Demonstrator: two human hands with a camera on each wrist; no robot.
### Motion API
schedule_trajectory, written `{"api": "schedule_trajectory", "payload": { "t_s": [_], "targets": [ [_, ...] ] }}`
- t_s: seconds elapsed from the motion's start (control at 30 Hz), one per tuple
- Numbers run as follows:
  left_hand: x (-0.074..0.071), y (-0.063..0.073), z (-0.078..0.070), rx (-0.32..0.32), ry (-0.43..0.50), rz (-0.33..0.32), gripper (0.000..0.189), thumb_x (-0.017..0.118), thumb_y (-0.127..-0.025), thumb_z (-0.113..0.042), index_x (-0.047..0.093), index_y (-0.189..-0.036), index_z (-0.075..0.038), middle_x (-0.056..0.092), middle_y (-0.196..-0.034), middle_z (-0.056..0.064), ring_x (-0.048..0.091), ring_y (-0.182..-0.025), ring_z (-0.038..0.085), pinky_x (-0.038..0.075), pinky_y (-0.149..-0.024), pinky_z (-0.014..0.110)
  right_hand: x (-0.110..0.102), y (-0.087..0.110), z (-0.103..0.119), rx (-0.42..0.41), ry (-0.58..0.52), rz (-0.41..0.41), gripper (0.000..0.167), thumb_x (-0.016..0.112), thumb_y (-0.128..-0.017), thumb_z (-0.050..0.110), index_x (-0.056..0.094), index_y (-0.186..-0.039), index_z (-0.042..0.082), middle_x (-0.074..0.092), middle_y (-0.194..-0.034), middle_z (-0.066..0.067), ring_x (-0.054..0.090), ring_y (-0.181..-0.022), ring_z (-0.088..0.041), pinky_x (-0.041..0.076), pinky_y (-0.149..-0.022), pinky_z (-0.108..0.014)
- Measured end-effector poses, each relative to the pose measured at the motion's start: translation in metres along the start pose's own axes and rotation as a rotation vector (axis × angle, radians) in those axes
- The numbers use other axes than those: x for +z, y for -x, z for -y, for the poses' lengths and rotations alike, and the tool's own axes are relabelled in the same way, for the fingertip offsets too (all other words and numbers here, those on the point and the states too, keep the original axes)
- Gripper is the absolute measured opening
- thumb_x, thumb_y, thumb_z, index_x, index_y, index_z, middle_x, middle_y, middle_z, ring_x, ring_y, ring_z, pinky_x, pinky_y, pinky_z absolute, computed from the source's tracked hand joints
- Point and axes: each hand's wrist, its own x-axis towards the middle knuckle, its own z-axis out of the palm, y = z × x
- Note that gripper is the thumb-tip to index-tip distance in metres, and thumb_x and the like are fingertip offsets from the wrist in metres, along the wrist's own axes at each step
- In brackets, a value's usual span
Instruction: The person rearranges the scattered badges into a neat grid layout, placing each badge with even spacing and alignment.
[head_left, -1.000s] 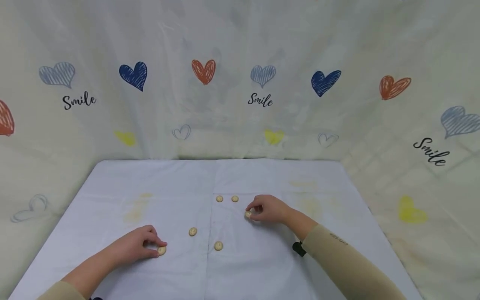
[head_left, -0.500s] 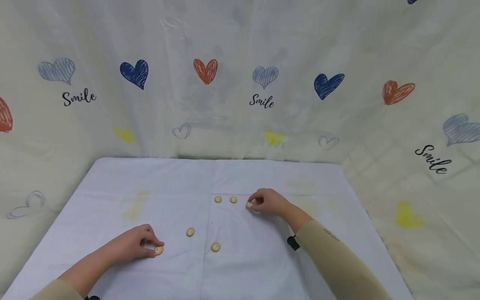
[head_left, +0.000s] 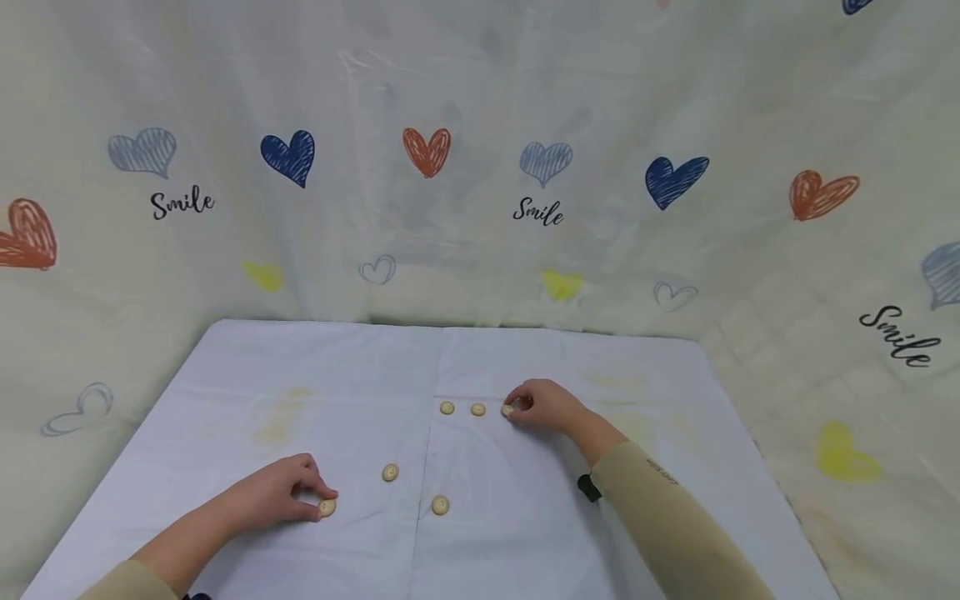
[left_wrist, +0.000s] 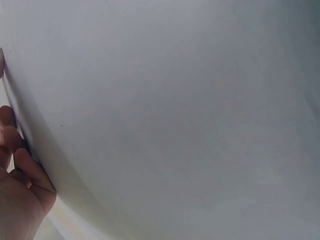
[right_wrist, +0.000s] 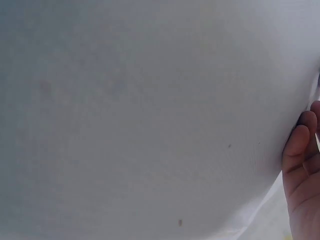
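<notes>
In the head view my left hand [head_left: 272, 493] pinches a small round pale wooden disc [head_left: 327, 507] between thumb and fingertips, low over the white cloth at the left. Farther back, right of the middle, my right hand [head_left: 547, 407] holds a similar disc [head_left: 507, 410] by its edge, partly covered by the fingers. That disc lines up with two others, a middle disc [head_left: 477, 410] and a left disc [head_left: 447, 407]. Nearer me lie two more, a loose disc [head_left: 390, 472] and a front disc [head_left: 440, 505]. Both wrist views show curled fingers at the cloth; the discs are out of sight there.
A white cloth [head_left: 525, 533] with fold creases covers the table. Behind and beside it hangs a pale curtain [head_left: 465, 67] printed with hearts and "Smile". A small black object [head_left: 588, 487] is at the right wrist by the sleeve.
My right hand has moved its disc away from me, into line with the two discs at the back. The left hand keeps its pinch in nearly the same place. The head view shifts slightly.
</notes>
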Motion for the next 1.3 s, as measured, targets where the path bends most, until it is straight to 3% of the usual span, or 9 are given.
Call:
{"api": "schedule_trajectory", "payload": {
  "t_s": [0.57,0.83,1.07,1.3],
  "targets": [
    [0.002,-0.002,-0.004,-0.014,-0.02,-0.012,0.024,0.082,-0.08,-0.033,0.078,-0.104,-0.027,0.054,-0.093,-0.01,0.049,-0.084,0.005,0.042,-0.072,0.026,-0.005,0.011,-0.007,0.056,0.042,-0.007,0.024,0.078,-0.086,0.03,0.077,-0.11,0.026,0.057,-0.079,0.006,0.05,-0.076,-0.012,0.041,-0.073,-0.032],
    [0.004,-0.004,0.0,-0.04,-0.032,-0.018,0.023,0.082,-0.08,-0.034,0.078,-0.102,-0.03,0.054,-0.092,-0.011,0.048,-0.082,0.006,0.041,-0.071,0.026,-0.005,0.018,-0.003,0.053,-0.017,-0.014,0.029,0.079,-0.086,0.028,0.076,-0.114,0.026,0.059,-0.079,0.007,0.052,-0.072,-0.013,0.044,-0.066,-0.03],
    [0.002,-0.003,-0.002,-0.032,-0.026,-0.017,0.023,0.082,-0.08,-0.033,0.078,-0.103,-0.03,0.054,-0.093,-0.01,0.049,-0.083,0.006,0.042,-0.072,0.026,-0.001,0.03,0.014,-0.046,-0.133,0.034,0.033,0.081,-0.084,0.029,0.076,-0.116,0.022,0.061,-0.081,0.006,0.054,-0.076,-0.013,0.046,-0.069,-0.03],
    [0.003,0.002,-0.001,-0.044,-0.025,-0.023,0.023,0.082,-0.079,-0.032,0.078,-0.102,-0.028,0.054,-0.093,-0.01,0.048,-0.083,0.006,0.042,-0.072,0.026,0.017,0.037,0.045,-0.156,-0.076,0.132,0.03,0.081,-0.084,0.027,0.077,-0.113,0.023,0.06,-0.08,0.01,0.054,-0.077,-0.008,0.047,-0.072,-0.026]
  ]
}}
